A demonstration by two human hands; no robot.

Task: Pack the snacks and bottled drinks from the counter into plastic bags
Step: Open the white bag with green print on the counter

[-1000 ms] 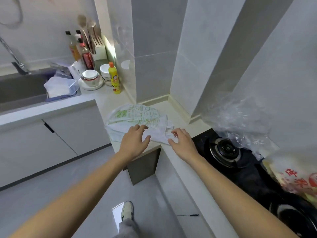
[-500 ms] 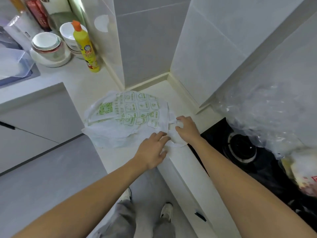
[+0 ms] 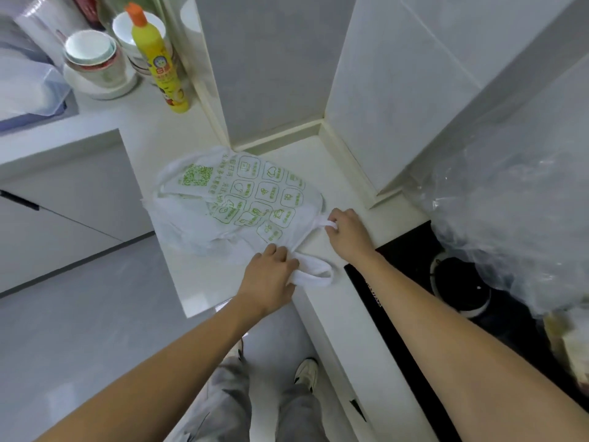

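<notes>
Pale kitchen surface (image 3: 318, 317) carries the flattened plastic bag (image 3: 242, 202), its body running away up-left from both my grips — left hand (image 3: 271, 279) clamped on the near handle (image 3: 314, 275), right hand (image 3: 347, 234) pinching the far handle (image 3: 325, 222), equally near.

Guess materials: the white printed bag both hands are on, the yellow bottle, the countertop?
Bag: thin plastic film, matte white with green print; it wrinkles and its loop handles are limp in the left hand and right hand.
Yellow bottle: probably glossy plastic, with an orange cap.
Countertop: smooth off-white slab, stone or composite; cannot tell which.
</notes>
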